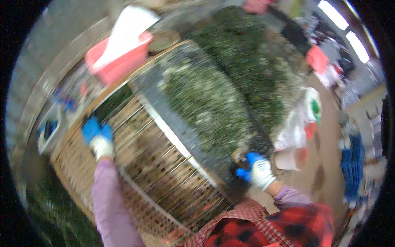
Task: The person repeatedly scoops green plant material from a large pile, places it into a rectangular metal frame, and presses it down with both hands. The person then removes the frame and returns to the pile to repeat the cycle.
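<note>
My left hand point(99, 137), in a blue and white work glove, is at the far left side of a wooden-edged frame point(72, 132). Its fingertips meet something black there; blur hides whether they grip it. Between my arms, thin metal rods point(131, 119) cross a brown, perforated surface point(160, 160), and a white strip point(172, 137) borders them. Beyond the strip, loose green and pale plant-like material point(206, 108) lies on a dark grey surface point(151, 89). My right hand point(257, 169), gloved alike, is at this surface's near right corner, beside a small brownish object point(238, 156). Whether it holds that object is unclear.
A pink tub point(123, 66) with a white sheet-like item stands behind the frame. A larger dark green heap point(243, 55) lies farther back. White bags point(293, 132) and a pale bucket point(290, 159) stand at right, with blue stacked crates point(353, 166) beyond. A grey container point(52, 129) is at left.
</note>
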